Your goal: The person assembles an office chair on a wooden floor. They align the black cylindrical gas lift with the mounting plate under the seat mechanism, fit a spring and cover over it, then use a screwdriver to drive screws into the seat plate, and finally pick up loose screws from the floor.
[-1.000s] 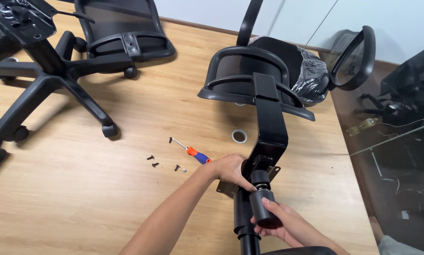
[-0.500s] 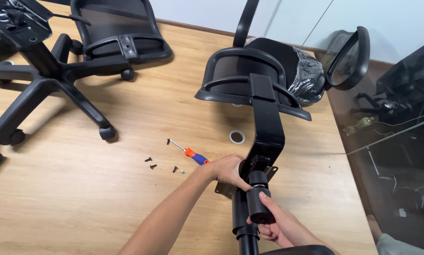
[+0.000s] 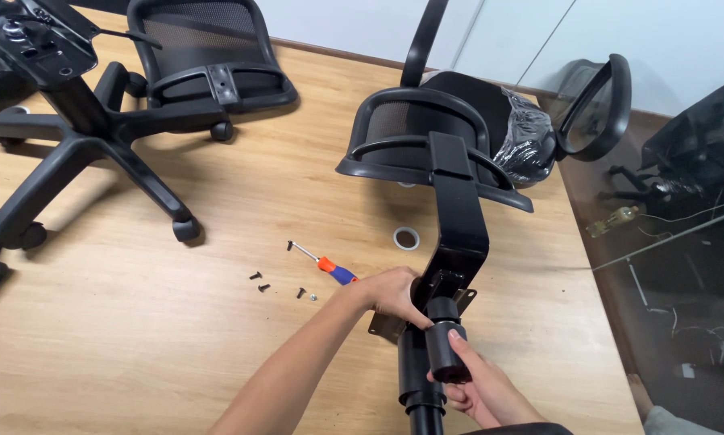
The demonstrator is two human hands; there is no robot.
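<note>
Black, smooth plastic knob [image 3: 445,352] sits gripped in my right hand [image 3: 476,385] beside the curved black backrest bracket [image 3: 458,234]. My left hand [image 3: 394,294] closes on the bracket's metal plate [image 3: 387,325], which it mostly hides. On the wooden floor [image 3: 176,322] nearby lie an orange-handled screwdriver [image 3: 325,263] and small dark screws [image 3: 259,282].

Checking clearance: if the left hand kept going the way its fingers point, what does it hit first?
The left hand points right, fingertips already at the black bracket just above the knob held by the right hand. It would likely press into that bracket first; depth is unclear.
</note>
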